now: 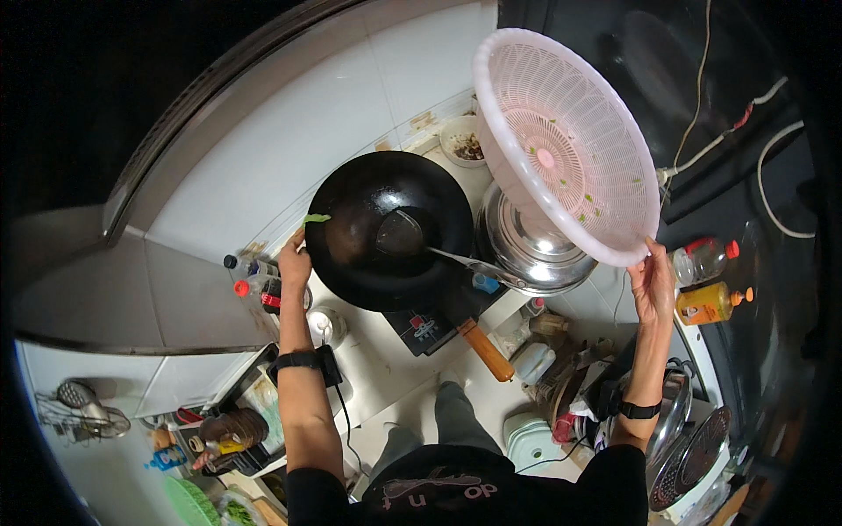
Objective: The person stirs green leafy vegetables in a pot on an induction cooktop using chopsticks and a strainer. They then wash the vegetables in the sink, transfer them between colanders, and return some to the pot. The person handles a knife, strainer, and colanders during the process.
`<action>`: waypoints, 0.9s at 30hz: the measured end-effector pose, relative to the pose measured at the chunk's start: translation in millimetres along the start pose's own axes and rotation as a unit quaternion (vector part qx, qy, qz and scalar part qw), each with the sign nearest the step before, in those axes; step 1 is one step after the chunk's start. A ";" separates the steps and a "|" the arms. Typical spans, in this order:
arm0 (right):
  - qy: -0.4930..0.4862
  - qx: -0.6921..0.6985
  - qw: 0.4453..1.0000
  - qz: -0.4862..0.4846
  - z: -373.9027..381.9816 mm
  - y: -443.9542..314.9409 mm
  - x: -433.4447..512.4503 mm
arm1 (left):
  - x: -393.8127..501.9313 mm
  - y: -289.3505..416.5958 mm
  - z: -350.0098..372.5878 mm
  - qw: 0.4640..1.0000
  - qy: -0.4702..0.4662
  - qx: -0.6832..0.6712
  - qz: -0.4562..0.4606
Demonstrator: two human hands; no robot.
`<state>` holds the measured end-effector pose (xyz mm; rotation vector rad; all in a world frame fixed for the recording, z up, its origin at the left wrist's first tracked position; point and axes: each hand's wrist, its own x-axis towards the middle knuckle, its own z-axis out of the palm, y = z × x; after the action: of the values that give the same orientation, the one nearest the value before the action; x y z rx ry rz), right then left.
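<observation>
My right hand [651, 284] grips the lower rim of a pink plastic colander [510, 141], holding it tilted above a lidded stainless steel pot. A few green scraps cling inside the colander. At the left rim of a black wok [352, 187], my left hand [294, 263] has a green leaf [318, 217] at its fingertips. A metal spatula [454, 255] rests in the wok, its handle reaching out over the rim to the right. The wok's wooden handle [487, 352] points towards me. Beneath the wok, a black cooktop [419, 332] is partly hidden.
The steel pot [526, 246] stands right of the wok. A bowl with dark bits [466, 144] is behind. Bottles [266, 289] and a glass jar [326, 325] stand left; an orange bottle [707, 304] is at right. A cable [717, 141] hangs at far right.
</observation>
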<state>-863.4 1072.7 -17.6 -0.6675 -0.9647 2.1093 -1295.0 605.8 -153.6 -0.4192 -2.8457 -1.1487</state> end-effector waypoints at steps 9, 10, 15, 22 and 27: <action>0.007 -0.093 0.995 0.023 17.0 22.6 -2.9 | -53.1 98.0 -72.5 0.965 0.163 -0.201 -0.048; -0.003 -0.082 0.996 0.016 21.9 28.7 -4.1 | -57.9 108.2 -80.9 0.948 0.149 -0.270 -0.075; -0.094 -0.153 0.982 0.062 46.1 64.6 -7.0 | -95.9 131.0 -111.1 0.803 -0.015 -0.590 -0.084; -0.141 -0.217 0.956 0.139 83.6 140.7 -18.3 | -140.2 132.2 -113.6 0.542 -0.125 -0.826 -0.084; -0.219 -0.180 0.944 0.170 113.7 176.9 -36.8 | -161.6 138.0 -108.0 0.487 -0.158 -0.854 -0.091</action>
<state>-987.8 913.0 -85.5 -0.5809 -1.6067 2.4699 -1109.3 589.1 -5.0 -0.2321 -0.5663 -3.6666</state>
